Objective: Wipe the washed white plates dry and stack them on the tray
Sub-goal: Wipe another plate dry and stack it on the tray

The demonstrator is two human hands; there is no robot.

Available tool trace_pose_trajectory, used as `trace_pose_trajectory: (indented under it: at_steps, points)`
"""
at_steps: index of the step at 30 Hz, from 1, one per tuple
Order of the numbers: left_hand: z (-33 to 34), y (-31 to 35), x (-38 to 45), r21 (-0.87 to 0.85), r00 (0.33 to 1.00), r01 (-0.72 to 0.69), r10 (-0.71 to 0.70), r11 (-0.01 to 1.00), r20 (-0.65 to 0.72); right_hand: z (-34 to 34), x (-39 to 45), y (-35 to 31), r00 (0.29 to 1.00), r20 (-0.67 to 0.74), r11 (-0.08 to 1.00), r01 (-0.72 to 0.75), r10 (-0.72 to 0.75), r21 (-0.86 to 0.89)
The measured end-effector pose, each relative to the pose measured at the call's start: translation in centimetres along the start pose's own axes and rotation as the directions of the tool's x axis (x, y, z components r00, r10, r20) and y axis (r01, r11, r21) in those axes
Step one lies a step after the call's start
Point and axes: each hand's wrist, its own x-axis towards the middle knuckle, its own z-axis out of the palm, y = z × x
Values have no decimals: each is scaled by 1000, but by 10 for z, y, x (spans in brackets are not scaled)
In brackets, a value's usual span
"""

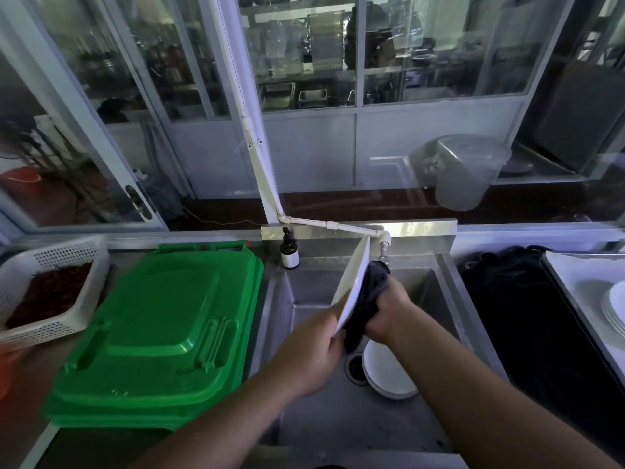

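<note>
My left hand [313, 350] grips the lower edge of a white plate [353, 282], which stands tilted on edge above the steel sink [436, 299]. My right hand [389, 313] holds a dark cloth [367, 299] bunched against the plate's right face. Down in the sink, white plates [385, 374] lie stacked beside the drain [355, 367]. At the far right, more white plates [615, 306] rest on a pale tray [575, 269].
A green plastic lid [159, 333] covers the counter left of the sink. A white basket [50, 289] with dark red contents stands at far left. A brown pump bottle [289, 253] and the tap [384, 248] sit behind the sink. Dark fabric [527, 316] lies to the right.
</note>
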Motion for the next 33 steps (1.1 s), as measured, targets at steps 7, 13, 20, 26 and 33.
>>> trace_pose_trajectory:
  at_steps: [7,13,20,26,33]
  points:
    - [-3,-17,0,211,979,-162,130,964,157,-27,-27,-31,980,199,1000,-23,20,11]
    - [-11,-19,-1,393,950,-275,184,877,252,-57,-18,-56,974,223,985,0,39,-171]
    - [-3,-26,3,518,933,-358,273,777,235,-92,-13,-61,979,190,963,-21,75,-269]
    - [9,-21,1,-191,901,265,-313,945,-300,-107,-8,-52,973,228,982,9,36,-189]
    - [9,-4,19,-829,737,405,-674,385,47,-117,-9,-35,984,173,990,-22,46,-142]
